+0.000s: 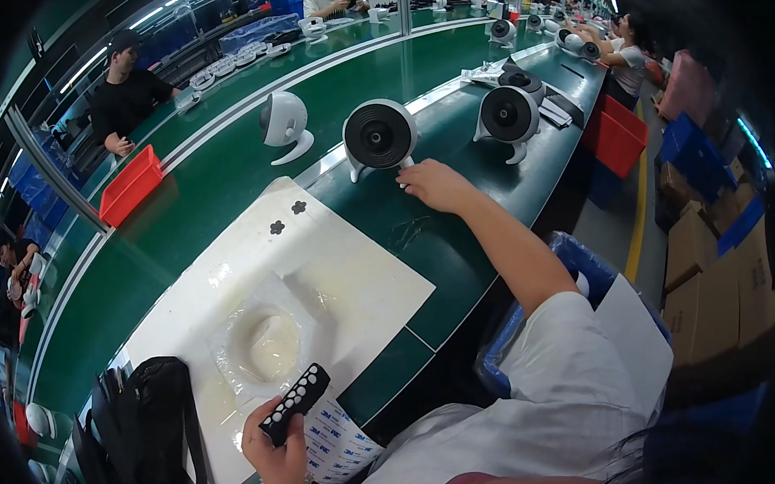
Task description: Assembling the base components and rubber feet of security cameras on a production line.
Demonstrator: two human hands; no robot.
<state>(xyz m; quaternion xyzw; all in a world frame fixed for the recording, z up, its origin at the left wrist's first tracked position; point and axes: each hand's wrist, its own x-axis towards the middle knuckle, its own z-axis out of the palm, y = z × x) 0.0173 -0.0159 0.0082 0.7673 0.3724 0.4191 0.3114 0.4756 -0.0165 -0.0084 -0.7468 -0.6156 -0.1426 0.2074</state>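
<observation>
My right hand [438,187] reaches out and has its fingers closed on a leg of a white round device with a black ringed front [380,135], which stands on the bench. Low in the view, my left hand [278,454] grips a black strip with two rows of white round dots [298,403]. A printed white and blue sheet [338,444] lies beside that hand. In front of it, a translucent white block with a round hollow [235,338] rests on a white board [372,282]. Two black flower-shaped pads [288,217] lie on the board's far part.
Similar devices stand left [283,125] and right [509,115] on the green bench. A black bag [156,421] sits at the near left, a red bin [130,185] across the line. A blue lined bin [572,259] is by my right arm. Other people sit along the line.
</observation>
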